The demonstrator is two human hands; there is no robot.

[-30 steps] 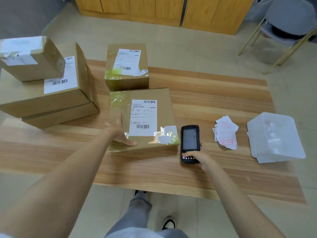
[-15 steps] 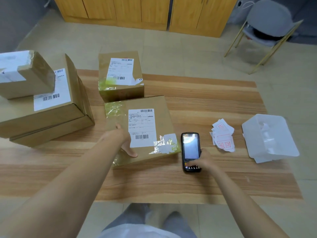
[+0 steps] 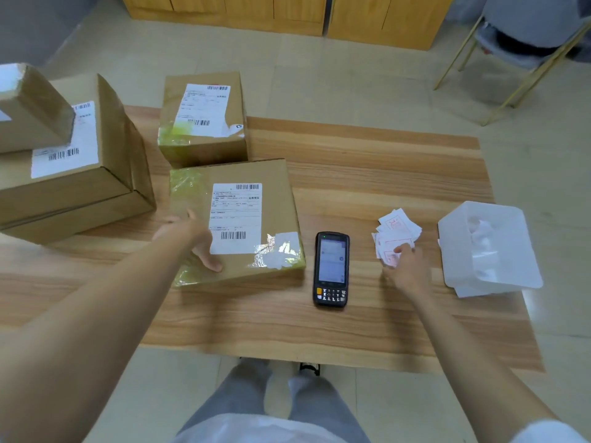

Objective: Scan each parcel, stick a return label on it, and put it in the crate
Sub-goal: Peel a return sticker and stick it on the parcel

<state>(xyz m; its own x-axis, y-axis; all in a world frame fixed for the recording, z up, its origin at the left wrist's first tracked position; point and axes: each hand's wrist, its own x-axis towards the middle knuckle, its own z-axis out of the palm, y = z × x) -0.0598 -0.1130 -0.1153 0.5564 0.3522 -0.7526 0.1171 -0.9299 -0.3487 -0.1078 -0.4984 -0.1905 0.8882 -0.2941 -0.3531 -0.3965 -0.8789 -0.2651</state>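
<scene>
Left hand [image 3: 188,235] lies flat on the near parcel [image 3: 271,212], fingers straight and spread, just left of its shipping label [image 3: 236,219]. The parcel sits flat on the wooden table [image 3: 367,174], barcode up.

The scanner [image 3: 331,268] lies on the table just right of the parcel, screen up.

Right hand [image 3: 407,270] is at the pile of return labels [image 3: 399,228], fingertips on the near sheets. I cannot tell whether they pinch 1.

A white plastic tub [image 3: 511,273] stands just right of the pile. 1 more parcel [image 3: 204,119] stands behind the near parcel, and a stack of boxes [image 3: 80,174] is at far left.
</scene>
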